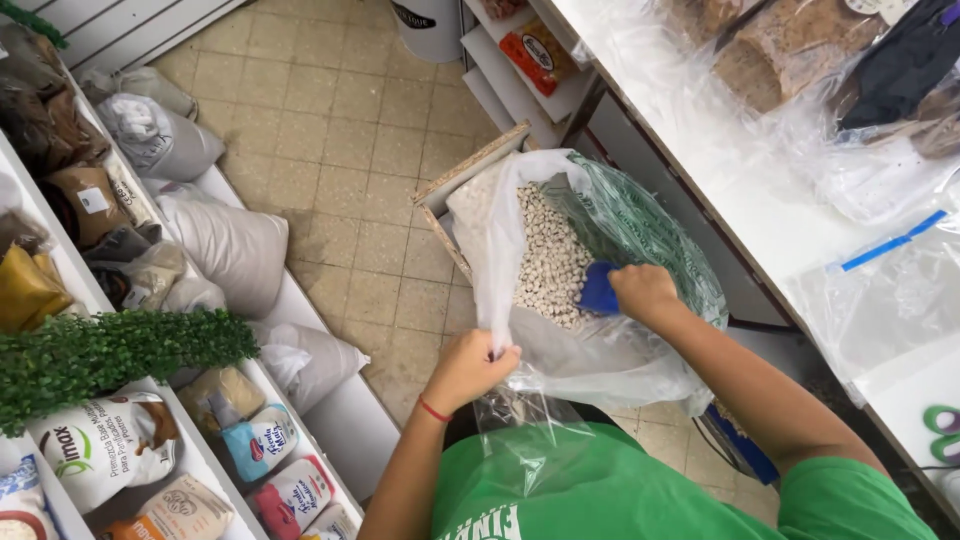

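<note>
Blue scoop point(598, 290) gripped by right hand point(645, 293) fingers, closed tight.

A floor of pale beige square tiles point(340, 160) runs between white slanted shelves point(340, 420) on the left, stocked with sacks and packets, and a long white table point(760, 210) on the right. Even, soft light falls throughout.

We see a large clear plastic sack point(600, 350) gaping open, tilted in a wooden crate, half full of pale dried beans point(548, 262). A small blue plastic scoop point(598, 290) digs into them.
</note>
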